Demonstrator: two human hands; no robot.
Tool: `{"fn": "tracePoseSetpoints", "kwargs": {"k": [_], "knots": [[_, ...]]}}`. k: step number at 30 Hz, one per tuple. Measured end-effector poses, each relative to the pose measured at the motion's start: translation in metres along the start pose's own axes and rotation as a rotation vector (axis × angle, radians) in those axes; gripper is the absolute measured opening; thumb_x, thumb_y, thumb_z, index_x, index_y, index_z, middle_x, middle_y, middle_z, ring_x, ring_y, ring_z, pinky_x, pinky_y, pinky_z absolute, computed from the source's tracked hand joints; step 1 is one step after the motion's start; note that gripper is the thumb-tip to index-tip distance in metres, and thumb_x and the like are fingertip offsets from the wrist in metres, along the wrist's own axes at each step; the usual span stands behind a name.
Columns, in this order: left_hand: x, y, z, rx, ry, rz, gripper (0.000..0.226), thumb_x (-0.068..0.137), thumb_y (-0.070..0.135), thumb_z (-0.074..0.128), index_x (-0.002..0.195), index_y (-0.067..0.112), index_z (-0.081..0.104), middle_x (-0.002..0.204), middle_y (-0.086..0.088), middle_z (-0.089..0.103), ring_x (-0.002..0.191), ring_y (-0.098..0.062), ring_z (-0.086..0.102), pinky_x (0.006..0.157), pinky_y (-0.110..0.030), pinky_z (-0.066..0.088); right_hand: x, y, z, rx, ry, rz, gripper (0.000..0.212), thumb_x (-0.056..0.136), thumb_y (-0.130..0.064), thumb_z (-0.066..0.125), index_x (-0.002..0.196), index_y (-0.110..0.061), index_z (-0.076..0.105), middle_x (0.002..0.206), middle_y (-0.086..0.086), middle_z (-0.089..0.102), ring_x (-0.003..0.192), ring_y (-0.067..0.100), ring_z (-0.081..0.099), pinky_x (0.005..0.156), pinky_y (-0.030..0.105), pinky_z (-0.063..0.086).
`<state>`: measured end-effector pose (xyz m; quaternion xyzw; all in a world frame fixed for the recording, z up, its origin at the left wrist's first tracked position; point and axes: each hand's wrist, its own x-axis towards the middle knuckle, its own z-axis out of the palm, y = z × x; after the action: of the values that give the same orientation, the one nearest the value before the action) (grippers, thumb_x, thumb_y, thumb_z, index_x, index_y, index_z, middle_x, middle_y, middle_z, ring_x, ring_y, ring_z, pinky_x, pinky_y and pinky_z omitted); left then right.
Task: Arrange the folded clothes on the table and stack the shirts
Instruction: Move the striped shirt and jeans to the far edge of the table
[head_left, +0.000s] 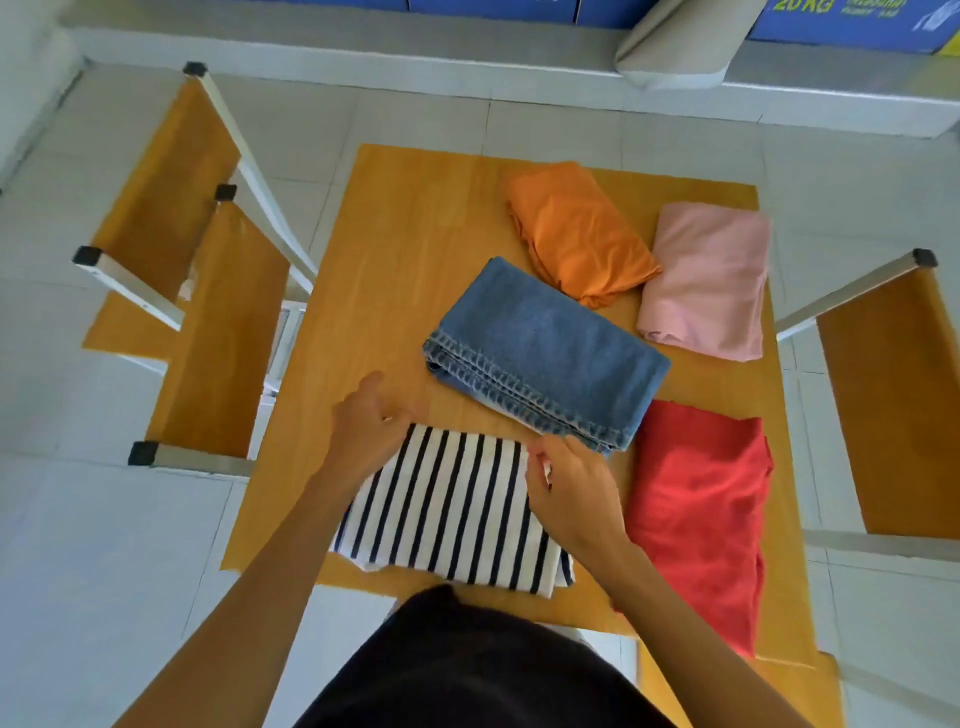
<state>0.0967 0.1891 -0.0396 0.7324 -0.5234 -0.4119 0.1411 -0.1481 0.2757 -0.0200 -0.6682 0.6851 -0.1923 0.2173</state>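
A folded black-and-white striped shirt lies at the near edge of the wooden table. My left hand rests on its far left corner with fingers spread. My right hand pinches its far right corner. Folded blue jeans lie just beyond, in the middle. A folded red shirt lies to the right of the striped one. An orange shirt and a pink shirt sit folded at the far right, touching each other.
Two wooden chairs with white metal frames stand left of the table. Another chair stands on the right. A grey cushion and blue boxes are at the far wall. The floor is tiled.
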Motion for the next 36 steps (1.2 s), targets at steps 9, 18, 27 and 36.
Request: {"fn": "tracePoseSetpoints", "kwargs": {"k": [9,18,27,36], "knots": [[-0.097,-0.062,0.029,-0.139,0.178,-0.328,0.080,0.078,0.057,0.069,0.138,0.013,0.040,0.135,-0.011,0.052,0.116,-0.031,0.053,0.093,-0.045,0.047,-0.052,0.019,0.021,-0.049,-0.275,0.386,0.064,0.092,-0.054,0.056,0.127,-0.001,0.045,0.122,0.015,0.056,0.107,0.034,0.060,0.075,0.037,0.046],[-0.126,-0.067,0.021,-0.339,0.010,-0.442,0.081,0.080,0.057,0.067,0.142,0.017,0.033,0.145,-0.012,0.045,0.128,-0.033,0.046,0.103,-0.047,0.040,-0.056,0.018,0.042,0.388,-0.202,0.444,0.092,0.080,-0.070,0.057,0.153,-0.020,0.030,0.153,0.005,0.042,0.138,0.027,0.041,0.115,0.042,0.033],[-0.077,-0.031,-0.062,-0.444,0.030,-0.140,0.063,0.084,0.056,0.063,0.134,0.021,0.047,0.125,-0.006,0.062,0.111,-0.028,0.062,0.094,-0.053,0.052,0.012,-0.036,0.018,0.721,-0.156,0.324,0.065,0.089,-0.043,0.065,0.143,-0.025,0.035,0.142,-0.003,0.050,0.130,0.017,0.050,0.106,0.043,0.045],[0.068,0.029,-0.130,-0.561,0.012,-0.072,0.048,0.082,0.062,0.060,0.120,0.035,0.050,0.093,0.018,0.064,0.079,0.000,0.065,0.057,-0.022,0.054,0.184,-0.073,-0.016,0.761,0.001,0.332,0.057,0.085,-0.033,0.074,0.130,-0.020,0.042,0.125,-0.004,0.055,0.113,0.016,0.057,0.093,0.036,0.050]]}}
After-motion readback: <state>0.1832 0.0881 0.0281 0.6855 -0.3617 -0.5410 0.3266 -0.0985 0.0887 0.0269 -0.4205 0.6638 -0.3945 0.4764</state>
